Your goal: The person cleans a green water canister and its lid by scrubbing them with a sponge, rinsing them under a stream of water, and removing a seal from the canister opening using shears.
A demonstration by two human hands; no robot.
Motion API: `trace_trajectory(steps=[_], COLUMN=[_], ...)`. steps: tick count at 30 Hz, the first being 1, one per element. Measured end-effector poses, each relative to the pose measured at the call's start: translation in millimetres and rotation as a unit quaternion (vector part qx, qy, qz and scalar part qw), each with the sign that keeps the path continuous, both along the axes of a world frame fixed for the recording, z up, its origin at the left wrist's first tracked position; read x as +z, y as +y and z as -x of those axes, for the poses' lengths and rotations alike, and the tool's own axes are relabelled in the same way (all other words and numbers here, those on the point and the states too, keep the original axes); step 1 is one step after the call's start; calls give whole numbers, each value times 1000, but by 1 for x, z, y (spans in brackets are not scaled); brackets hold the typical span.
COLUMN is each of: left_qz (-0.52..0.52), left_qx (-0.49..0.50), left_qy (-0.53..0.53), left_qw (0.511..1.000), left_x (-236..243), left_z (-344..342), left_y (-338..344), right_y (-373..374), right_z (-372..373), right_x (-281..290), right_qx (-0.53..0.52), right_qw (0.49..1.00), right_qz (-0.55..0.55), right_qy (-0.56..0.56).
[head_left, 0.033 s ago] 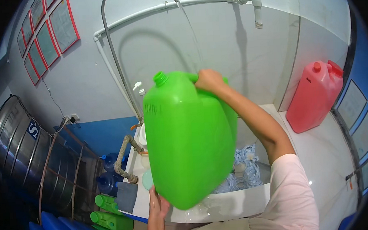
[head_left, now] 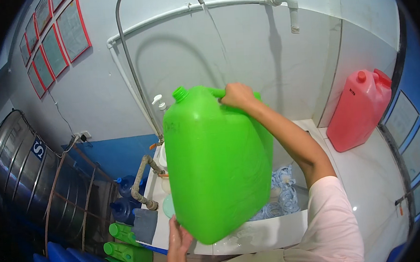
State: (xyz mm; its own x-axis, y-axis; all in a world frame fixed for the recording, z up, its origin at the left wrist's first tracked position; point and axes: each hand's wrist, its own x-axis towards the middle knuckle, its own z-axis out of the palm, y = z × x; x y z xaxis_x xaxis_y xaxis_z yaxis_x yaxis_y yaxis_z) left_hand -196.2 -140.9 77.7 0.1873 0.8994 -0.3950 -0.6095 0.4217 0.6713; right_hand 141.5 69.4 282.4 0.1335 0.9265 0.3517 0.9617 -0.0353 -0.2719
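Observation:
A big bright green plastic jerrycan (head_left: 216, 164) with a screw cap is held up in front of me, above a white sink (head_left: 272, 234). My right hand (head_left: 236, 95) grips its top handle. My left hand (head_left: 179, 237) is wet and presses against its lower left corner from underneath. A blue and white bundle (head_left: 283, 193) lies in the sink behind the can, partly hidden.
A red jerrycan (head_left: 358, 109) stands on the white counter at right. A steel tank (head_left: 17, 165) fills the left side. Green cans (head_left: 126, 251) and blue bottles (head_left: 122, 185) sit low at left. White pipes (head_left: 189, 9) and a hose run along the wall.

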Motion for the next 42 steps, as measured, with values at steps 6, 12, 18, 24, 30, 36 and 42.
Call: trace_trajectory(steps=[6,12,18,24,30,36,42], left_qz=[-155,-44,-137,-25,-104,-73,-148], left_qx=[77,19,33,25,36,65,38], left_qy=[72,-20,43,11,70,22,33], left_qw=[982,999,989,999,991,995,988], left_x=[75,2,77,-15,64,18,81], left_z=[38,2,39,2,36,9,11], left_y=[29,18,19,28,17,36,24], right_y=[-22,3,-22,-3,-15,8,5], right_z=[11,-4,14,-6,13,-3,-113], right_x=[46,3,37,4,25,21,-102], right_qx=[-18,-12,-20,-10,-20,14,215], right_qw=[990,998,996,998,998,997,952], right_qz=[-107,-56,-66,-59,-28,-24,-69], right_qy=[92,25,56,14,44,72,208])
